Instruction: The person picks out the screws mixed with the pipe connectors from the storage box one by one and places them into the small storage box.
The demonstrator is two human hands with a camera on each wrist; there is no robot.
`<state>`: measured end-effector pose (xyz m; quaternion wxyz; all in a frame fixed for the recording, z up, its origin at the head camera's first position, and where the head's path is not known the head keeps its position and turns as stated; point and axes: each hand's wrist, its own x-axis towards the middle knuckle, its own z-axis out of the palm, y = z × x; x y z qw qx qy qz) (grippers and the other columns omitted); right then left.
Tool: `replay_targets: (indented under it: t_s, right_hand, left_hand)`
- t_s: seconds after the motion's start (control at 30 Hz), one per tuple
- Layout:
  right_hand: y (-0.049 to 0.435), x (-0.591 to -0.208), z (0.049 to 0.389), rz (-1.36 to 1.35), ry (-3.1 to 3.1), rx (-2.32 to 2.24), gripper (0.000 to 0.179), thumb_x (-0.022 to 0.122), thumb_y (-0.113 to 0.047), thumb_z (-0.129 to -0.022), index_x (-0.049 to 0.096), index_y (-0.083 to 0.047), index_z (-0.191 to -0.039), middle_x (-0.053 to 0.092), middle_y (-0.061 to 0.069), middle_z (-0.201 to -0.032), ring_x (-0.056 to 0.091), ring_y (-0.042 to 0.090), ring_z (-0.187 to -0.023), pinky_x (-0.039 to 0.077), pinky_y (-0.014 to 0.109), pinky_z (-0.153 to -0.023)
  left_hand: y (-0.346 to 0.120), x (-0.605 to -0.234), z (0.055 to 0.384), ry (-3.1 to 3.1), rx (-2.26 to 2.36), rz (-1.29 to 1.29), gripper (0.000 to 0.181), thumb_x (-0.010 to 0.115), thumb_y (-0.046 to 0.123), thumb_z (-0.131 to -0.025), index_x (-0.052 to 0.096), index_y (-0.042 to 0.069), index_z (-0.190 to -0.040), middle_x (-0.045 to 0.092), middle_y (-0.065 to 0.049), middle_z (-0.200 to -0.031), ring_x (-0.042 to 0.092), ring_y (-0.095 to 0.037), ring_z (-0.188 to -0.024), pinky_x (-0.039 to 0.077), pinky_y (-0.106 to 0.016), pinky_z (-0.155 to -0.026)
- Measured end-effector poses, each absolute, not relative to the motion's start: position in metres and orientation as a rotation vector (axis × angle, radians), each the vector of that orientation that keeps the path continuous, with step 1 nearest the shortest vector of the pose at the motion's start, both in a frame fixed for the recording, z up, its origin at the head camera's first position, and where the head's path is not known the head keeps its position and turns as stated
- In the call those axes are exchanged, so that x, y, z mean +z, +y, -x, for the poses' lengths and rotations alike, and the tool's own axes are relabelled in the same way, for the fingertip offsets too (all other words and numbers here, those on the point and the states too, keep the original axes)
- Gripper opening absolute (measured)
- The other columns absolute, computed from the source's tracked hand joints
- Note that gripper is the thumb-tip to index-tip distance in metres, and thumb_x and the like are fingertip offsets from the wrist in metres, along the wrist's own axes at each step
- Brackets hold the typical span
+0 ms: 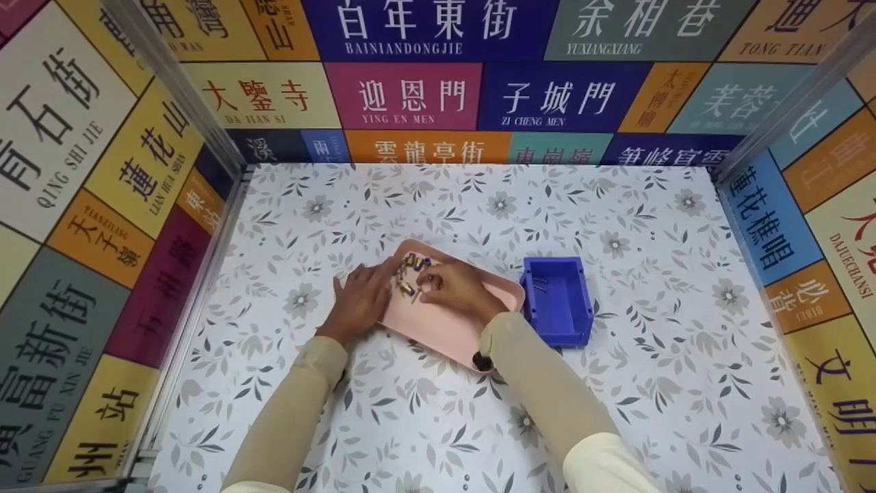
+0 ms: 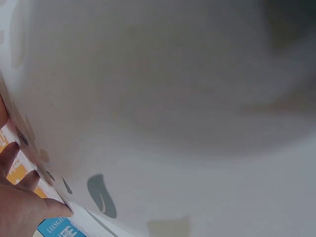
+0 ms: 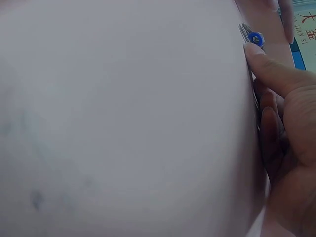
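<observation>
My left hand (image 1: 359, 301) lies at the left edge of a pink tray (image 1: 431, 335), its fingers stretched along the rim; the left wrist view catches its spread fingers (image 2: 29, 197) at the edge. Over the tray, my right hand (image 1: 455, 291) reaches down with bent fingers among small metal hardware (image 1: 409, 263). In the right wrist view its thumb tip meets some threaded screws (image 3: 244, 32) beside a nut with a blue ring (image 3: 256, 38). I cannot tell whether a piece is between thumb and fingers. A blue bin (image 1: 564, 301) stands right of the tray with a few screws (image 1: 540, 284) inside.
A dark round object (image 1: 482, 361) shows at the tray's near corner, beside the right sleeve. The table (image 1: 650, 383) has a white leaf-and-flower cover. Panels with large Chinese lettering (image 1: 410, 96) stand at the back and both sides.
</observation>
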<state>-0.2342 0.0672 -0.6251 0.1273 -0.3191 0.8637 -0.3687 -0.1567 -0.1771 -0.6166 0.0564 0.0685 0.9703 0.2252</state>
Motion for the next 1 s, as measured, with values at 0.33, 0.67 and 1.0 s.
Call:
replay_targets:
  t_s: [0.33, 0.67, 1.0]
  right_hand:
    - [0.068, -0.629, 0.233, 0.922, 2.499, -1.136, 0.030, 0.087, -0.027, -0.082, 0.077, -0.016, -0.108, 0.072, -0.001, -0.087, 0.063, 0.010, -0.077, 0.053, 0.027, -0.071]
    - [0.070, -0.626, 0.232, 0.851, 2.467, -1.216, 0.026, 0.090, -0.027, -0.078, 0.069, -0.016, -0.087, 0.067, -0.004, -0.079, 0.061, 0.010, -0.074, 0.051, 0.025, -0.068]
    - [0.071, -0.618, 0.232, 0.831, 2.360, -1.369, 0.021, 0.087, -0.021, -0.082, 0.068, -0.013, -0.087, 0.067, -0.002, -0.084, 0.062, 0.012, -0.078, 0.053, 0.027, -0.071]
  left_hand:
    - [-0.177, -0.618, 0.157, 2.945, 0.665, -0.201, 0.053, 0.028, 0.045, -0.111, 0.016, 0.044, -0.163, 0.044, -0.002, -0.158, 0.030, -0.038, -0.152, 0.007, -0.082, -0.114]
    - [-0.177, -0.618, 0.157, 2.966, 0.645, -0.238, 0.054, 0.031, 0.042, -0.111, 0.018, 0.040, -0.164, 0.045, -0.003, -0.157, 0.030, -0.041, -0.152, 0.009, -0.084, -0.111]
    - [-0.178, -0.618, 0.158, 2.956, 0.664, -0.222, 0.054, 0.030, 0.044, -0.111, 0.019, 0.040, -0.163, 0.045, -0.003, -0.156, 0.030, -0.040, -0.152, 0.008, -0.084, -0.112]
